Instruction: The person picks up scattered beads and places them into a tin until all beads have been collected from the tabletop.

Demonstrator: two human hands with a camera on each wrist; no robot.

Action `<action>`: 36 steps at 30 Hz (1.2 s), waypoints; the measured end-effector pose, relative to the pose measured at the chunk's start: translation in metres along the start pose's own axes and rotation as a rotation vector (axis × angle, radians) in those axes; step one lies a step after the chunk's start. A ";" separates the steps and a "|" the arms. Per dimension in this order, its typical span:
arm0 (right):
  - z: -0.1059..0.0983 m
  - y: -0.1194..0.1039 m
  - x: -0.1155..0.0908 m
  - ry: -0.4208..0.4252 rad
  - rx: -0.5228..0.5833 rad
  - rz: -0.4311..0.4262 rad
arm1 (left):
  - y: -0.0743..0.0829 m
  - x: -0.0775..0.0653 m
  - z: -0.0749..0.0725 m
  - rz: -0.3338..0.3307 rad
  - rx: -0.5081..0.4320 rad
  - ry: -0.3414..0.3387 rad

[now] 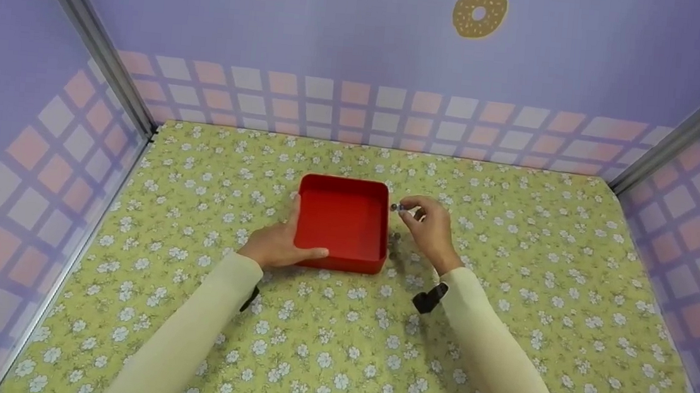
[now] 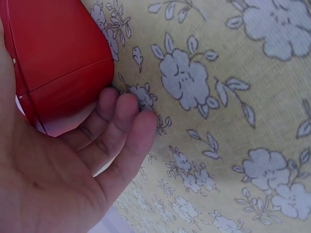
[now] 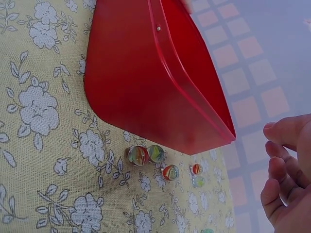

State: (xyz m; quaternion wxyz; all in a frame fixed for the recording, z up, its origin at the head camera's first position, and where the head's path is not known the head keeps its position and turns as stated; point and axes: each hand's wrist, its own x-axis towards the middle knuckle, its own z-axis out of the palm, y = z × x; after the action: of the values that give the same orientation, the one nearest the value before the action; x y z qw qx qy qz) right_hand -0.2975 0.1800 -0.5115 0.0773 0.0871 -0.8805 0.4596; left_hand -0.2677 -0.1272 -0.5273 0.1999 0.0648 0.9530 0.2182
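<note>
A square, open-topped red box (image 1: 341, 221) stands on the flowered cloth. My left hand (image 1: 279, 244) holds its near-left corner, thumb along the front rim and a finger along the left side. In the left wrist view the other fingers (image 2: 129, 126) lie beside the lower wall. To the right of the box, my right hand (image 1: 426, 225) hovers with fingers loosely bent, and nothing shows between them in the right wrist view. Several glass marbles (image 3: 170, 172) lie on the cloth by the box's right wall, among them one (image 1: 394, 207) near the right fingertips.
Flowered cloth (image 1: 337, 347) covers the table. Purple walls with pink and white squares (image 1: 352, 114) enclose the back and both sides. A black strap piece (image 1: 430, 298) sits at the right wrist.
</note>
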 end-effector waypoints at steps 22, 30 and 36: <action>0.013 -0.010 0.004 -0.025 0.033 0.008 | -0.002 -0.002 -0.003 -0.008 -0.022 -0.033; 0.019 -0.015 0.003 -0.024 0.041 0.026 | 0.000 -0.001 -0.003 0.003 -0.022 -0.030; 0.023 -0.018 0.002 -0.044 0.077 0.043 | 0.001 -0.001 -0.003 0.010 -0.037 -0.032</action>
State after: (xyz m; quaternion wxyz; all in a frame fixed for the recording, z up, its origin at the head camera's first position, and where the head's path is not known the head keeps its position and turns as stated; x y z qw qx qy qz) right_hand -0.2962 0.1506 -0.5097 0.0444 0.0812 -0.8652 0.4927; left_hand -0.2681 -0.1279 -0.5247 0.2153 0.0693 0.9451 0.2357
